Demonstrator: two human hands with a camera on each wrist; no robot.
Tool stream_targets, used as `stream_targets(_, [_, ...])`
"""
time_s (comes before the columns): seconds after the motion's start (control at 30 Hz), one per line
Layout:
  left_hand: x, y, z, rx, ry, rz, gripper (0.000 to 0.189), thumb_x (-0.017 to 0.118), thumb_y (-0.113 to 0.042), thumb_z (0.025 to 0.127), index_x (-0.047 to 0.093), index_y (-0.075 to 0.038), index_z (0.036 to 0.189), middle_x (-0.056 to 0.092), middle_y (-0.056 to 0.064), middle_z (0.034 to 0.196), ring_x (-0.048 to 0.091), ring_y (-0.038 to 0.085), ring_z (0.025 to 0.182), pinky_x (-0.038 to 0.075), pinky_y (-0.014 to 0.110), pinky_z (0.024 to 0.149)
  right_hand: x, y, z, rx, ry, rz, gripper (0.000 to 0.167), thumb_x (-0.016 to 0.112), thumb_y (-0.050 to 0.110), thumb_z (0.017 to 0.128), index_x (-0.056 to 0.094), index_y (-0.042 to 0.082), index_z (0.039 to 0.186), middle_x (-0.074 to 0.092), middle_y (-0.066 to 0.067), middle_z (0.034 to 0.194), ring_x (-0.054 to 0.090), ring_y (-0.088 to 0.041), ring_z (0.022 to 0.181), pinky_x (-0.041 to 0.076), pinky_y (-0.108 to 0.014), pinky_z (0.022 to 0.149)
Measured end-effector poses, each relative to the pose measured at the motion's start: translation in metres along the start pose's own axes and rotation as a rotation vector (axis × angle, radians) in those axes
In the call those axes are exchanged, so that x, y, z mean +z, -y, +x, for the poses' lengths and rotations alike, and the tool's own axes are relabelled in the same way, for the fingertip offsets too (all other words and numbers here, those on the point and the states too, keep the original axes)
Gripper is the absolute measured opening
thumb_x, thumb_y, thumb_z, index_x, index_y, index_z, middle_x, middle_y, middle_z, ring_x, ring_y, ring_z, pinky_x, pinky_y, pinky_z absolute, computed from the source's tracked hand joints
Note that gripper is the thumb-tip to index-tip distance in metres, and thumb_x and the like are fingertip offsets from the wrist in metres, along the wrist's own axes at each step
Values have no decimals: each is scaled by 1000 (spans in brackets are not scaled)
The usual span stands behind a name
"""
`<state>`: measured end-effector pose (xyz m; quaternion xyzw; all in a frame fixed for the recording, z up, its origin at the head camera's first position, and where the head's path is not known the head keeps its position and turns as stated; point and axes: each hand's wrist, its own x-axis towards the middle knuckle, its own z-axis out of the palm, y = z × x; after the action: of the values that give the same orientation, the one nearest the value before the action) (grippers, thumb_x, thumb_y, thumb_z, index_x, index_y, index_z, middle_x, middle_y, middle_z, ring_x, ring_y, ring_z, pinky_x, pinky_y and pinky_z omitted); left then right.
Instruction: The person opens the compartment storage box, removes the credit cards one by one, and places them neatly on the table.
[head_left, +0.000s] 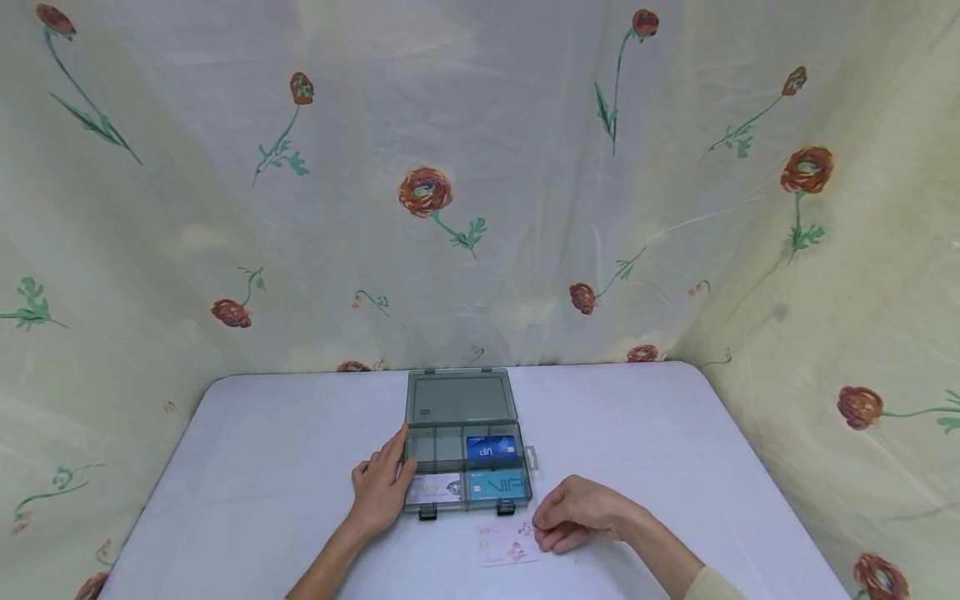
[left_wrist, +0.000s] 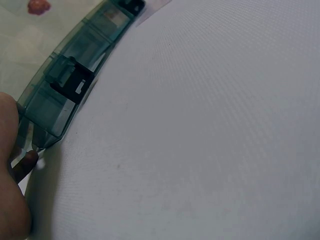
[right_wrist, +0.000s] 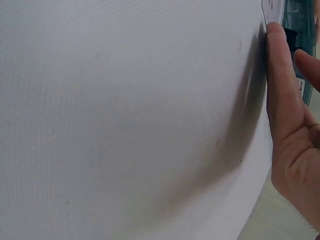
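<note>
A grey-green translucent plastic box (head_left: 436, 444) lies with its lid (head_left: 462, 397) open away from me. A dark blue VIP card (head_left: 491, 448) sits in its back right section. Along the front are a white card (head_left: 437, 488) on the left and a teal VIP card (head_left: 498, 484) on the right. My left hand (head_left: 380, 490) rests against the box's left side, fingers fairly straight. Just in front of the box, my right hand (head_left: 581, 512) pinches the right edge of a pale pink card (head_left: 506, 543), held low at the tabletop.
The box stands on a white-covered table (head_left: 300, 433). Two dark latches (head_left: 427, 512) stick out at the box's front, and a hanging tab (head_left: 531, 457) at its right. A flower-printed curtain (head_left: 510, 208) encloses the table behind and on both sides.
</note>
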<state>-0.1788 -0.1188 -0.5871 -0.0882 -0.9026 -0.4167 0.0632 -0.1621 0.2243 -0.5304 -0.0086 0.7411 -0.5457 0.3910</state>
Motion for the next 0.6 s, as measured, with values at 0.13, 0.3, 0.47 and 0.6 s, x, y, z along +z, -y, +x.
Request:
stream_targets(0.13, [0,0,0,-4,1,0,59,49,-24,107,27,-11,160,39,13,159,45,36,130,15,61,102,0,0,0,-1,7,13,17,69,6,92,74,-6,103,76,-18,89,74,-18,71,60,-32,66])
stream_targets(0.3, [0,0,0,-5,0,-6,59,50,-23,107,27,-11,160,39,14,158,45,37,130,15,61,102,-1,0,0,2,17,26,18,69,6,92,73,-7,103,76,-18,89,74,-18,72,60,-32,66])
stream_targets(0.47, [0,0,0,-3,0,-8,59,50,-22,107,27,-11,160,39,14,158,45,37,131,14,61,102,-2,0,0,4,25,31,19,68,8,93,74,-6,104,76,-17,90,74,-18,73,60,-32,67])
stream_targets(0.6, [-2,-2,0,-12,13,-10,59,49,-22,107,26,-11,160,39,15,158,44,37,131,13,62,102,-4,-1,1,11,26,35,20,68,10,94,74,-6,104,76,-18,91,74,-18,74,60,-33,68])
